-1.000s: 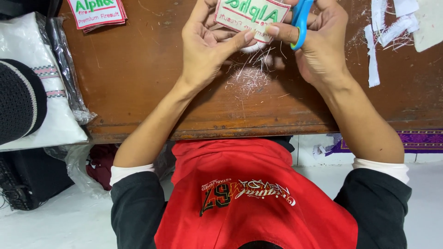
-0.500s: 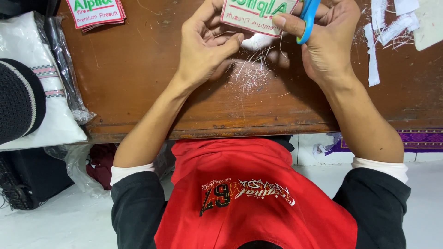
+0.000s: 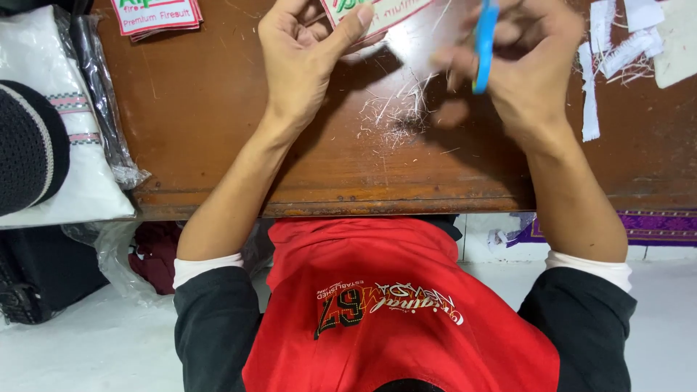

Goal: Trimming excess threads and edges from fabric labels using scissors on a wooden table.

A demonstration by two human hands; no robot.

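My left hand (image 3: 305, 62) pinches a white cloth patch (image 3: 388, 14) with green and red lettering at the top edge of the view, thumb on top. My right hand (image 3: 526, 69) grips blue-handled scissors (image 3: 485, 43) just right of the patch; it is blurred and the blades are hidden. Below both hands lies a small heap of white thread trimmings (image 3: 396, 112) on the brown wooden table (image 3: 218, 131).
A stack of similar patches (image 3: 156, 16) lies at the far left of the table. White fabric offcuts (image 3: 613, 51) lie at the right. A dark knitted cap (image 3: 29, 145) on folded white cloth (image 3: 80, 181) sits left of the table. A purple mat (image 3: 653, 226) shows below the table edge.
The patch and both hands have shifted up toward the top edge of the view. My right hand with the scissors has moved slightly away from the patch and is blurred.
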